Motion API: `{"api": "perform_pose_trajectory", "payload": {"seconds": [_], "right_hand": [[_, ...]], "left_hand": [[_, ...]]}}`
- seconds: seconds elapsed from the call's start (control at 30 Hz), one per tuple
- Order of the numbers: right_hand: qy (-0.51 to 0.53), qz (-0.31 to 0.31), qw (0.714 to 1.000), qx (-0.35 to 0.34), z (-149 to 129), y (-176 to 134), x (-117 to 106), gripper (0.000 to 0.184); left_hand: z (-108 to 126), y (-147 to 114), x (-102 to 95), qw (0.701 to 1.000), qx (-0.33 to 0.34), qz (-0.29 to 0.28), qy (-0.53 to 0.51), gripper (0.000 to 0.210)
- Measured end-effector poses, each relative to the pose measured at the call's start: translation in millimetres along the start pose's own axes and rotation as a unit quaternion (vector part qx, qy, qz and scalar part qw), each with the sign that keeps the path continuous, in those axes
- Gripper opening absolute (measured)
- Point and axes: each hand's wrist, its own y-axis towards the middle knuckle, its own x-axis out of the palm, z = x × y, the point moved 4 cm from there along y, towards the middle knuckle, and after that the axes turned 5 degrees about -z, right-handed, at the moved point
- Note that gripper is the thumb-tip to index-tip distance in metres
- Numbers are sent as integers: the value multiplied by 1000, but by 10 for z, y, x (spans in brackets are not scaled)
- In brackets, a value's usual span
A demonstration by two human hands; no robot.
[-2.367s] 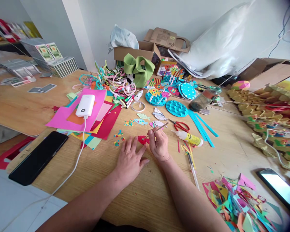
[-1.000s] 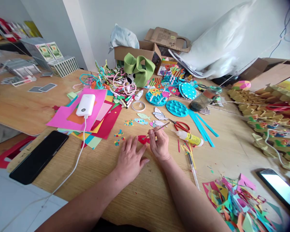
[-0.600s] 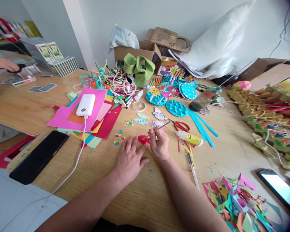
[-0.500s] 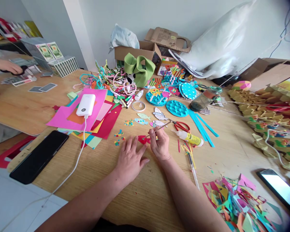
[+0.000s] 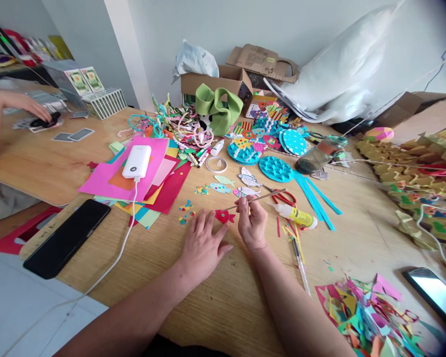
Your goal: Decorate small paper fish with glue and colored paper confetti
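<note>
Stick [image 5: 269,195] now flatter, pinched by fingers of right hand [image 5: 251,222]; tip shifted off middle of red fish [image 5: 221,214], baring round spot [image 5: 223,217]: dabbing seems paused. Fish lies between both hands' fingers; left hand's [image 5: 202,248] spread on tabletop [image 5: 223,302].

We face a pale wall [image 5: 159,34] beyond a wooden table [image 5: 234,307]; the whitish floor [image 5: 22,292] at lower left seems tiled.

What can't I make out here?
In the head view:
Thin stick: gripped stretch, hidden by the right hand.
Yellow-labelled bottle: wording too small.
Lit phone: one end cut off by the picture's edge.
Cardboard box: contents hidden by its front wall.
Black thing at another person's hand: blurred.
</note>
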Motion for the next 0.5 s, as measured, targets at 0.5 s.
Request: {"api": "perform_pose_trajectory", "payload": {"seconds": [0.5], "right_hand": [[41, -165, 985, -32, -529, 399, 577, 32]], "left_hand": [[-3, 11, 64, 999, -25, -42, -12, 44]]}}
